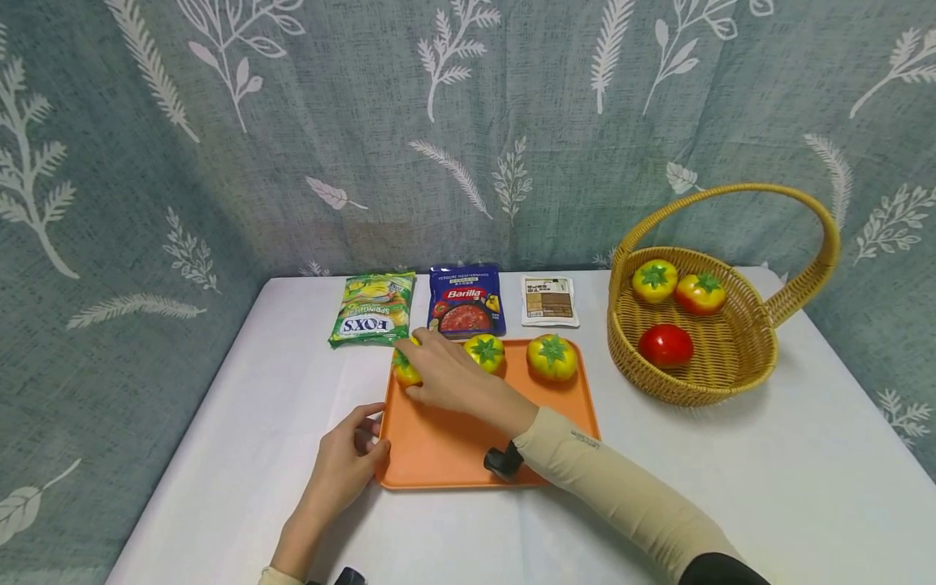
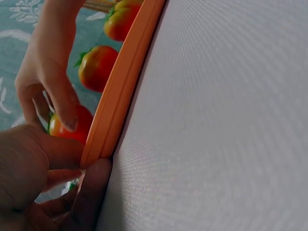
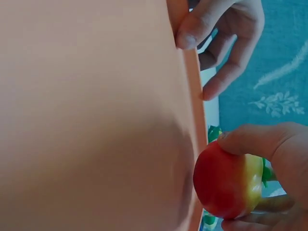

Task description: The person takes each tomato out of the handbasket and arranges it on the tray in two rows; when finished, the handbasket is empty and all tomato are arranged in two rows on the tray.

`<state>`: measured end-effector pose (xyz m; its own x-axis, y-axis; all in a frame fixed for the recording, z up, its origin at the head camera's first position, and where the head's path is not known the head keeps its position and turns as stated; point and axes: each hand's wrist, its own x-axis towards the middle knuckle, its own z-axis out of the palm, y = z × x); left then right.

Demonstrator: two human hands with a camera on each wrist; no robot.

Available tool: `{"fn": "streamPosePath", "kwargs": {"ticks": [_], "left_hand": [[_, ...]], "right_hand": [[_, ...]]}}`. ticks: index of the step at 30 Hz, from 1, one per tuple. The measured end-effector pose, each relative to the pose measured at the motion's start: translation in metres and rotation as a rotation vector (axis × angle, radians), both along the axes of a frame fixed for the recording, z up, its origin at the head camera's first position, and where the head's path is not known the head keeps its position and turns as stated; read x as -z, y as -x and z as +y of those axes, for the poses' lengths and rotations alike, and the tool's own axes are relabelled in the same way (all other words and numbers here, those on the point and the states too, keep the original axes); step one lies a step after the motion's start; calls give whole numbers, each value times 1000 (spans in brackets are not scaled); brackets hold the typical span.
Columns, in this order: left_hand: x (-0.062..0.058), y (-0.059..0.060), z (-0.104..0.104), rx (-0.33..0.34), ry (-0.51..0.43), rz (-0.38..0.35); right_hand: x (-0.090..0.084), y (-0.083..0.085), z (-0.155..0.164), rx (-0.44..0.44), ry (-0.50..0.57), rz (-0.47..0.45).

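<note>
An orange tray point(image 1: 439, 443) lies on the white table. My left hand point(image 1: 344, 461) grips its left rim between thumb and fingers; the left wrist view also shows this hand point(image 2: 29, 173) at the rim. My right hand point(image 1: 453, 378) holds a red-and-yellow toy tomato point(image 1: 405, 370) with a green leafy top at the tray's far left corner. In the right wrist view, thumb and fingers curl round that tomato point(image 3: 226, 180). Two similar tomatoes sit along the tray's far side, one in the middle point(image 1: 485, 351) and one at the right point(image 1: 552, 357).
A wicker basket point(image 1: 764, 357) with a tall handle stands at the right, with two red-and-yellow tomatoes point(image 1: 654, 281) and a red one point(image 1: 665, 346) inside. Behind the tray lie a green Fox's bag point(image 1: 374, 309), a blue Barilla pouch point(image 1: 466, 301) and a white-and-brown packet point(image 1: 550, 301).
</note>
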<state>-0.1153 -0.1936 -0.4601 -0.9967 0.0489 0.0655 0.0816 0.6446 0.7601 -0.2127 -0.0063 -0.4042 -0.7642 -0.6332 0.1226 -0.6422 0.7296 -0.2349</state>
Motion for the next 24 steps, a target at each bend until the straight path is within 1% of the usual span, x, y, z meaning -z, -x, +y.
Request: {"fn": "streamPosePath", "kwargs": {"ticks": [6,17,20,24], "left_hand": [[0,0,1,3,0,9],[-1,-2,0,2,8,15],[-1,-1,0,1,5,3],[0,-1,0,-2,6,-23]], "right_hand": [[3,4,-2,3,-54,16],[3,10,-2,20,-56,-9],[3,10,-2,16,-55,-11],[1,9,-2,22,-69,10]]}}
